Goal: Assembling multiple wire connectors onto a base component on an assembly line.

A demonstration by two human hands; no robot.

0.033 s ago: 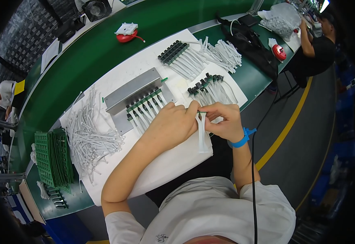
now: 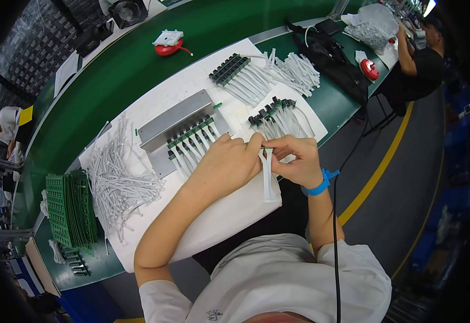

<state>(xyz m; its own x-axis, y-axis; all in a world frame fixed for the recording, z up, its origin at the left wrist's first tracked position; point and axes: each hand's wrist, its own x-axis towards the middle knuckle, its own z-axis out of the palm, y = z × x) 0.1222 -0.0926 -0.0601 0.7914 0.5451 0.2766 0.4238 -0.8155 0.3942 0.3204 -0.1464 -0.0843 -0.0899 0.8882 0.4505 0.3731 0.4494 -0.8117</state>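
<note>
My left hand (image 2: 227, 166) and my right hand (image 2: 301, 160) meet above the near edge of the white work sheet (image 2: 229, 218). Between their pinched fingertips is a small green circuit board (image 2: 267, 148), mostly covered by the fingers. White flat cable (image 2: 267, 180) hangs down from it. Just beyond my left hand stands an angled metal fixture (image 2: 178, 119), with a row of green circuit boards (image 2: 193, 132) along it and white cables trailing toward me. Past my right hand lies a cluster of cables with black connectors (image 2: 272, 110).
Loose white cables (image 2: 119, 180) are heaped on the left, beside stacked green circuit board panels (image 2: 68, 210). Farther back lie black connectors in rows (image 2: 229, 69), a cable bundle (image 2: 297, 72), a black bag (image 2: 329, 59) and a red reel (image 2: 168, 48). A co-worker (image 2: 420, 64) sits at far right.
</note>
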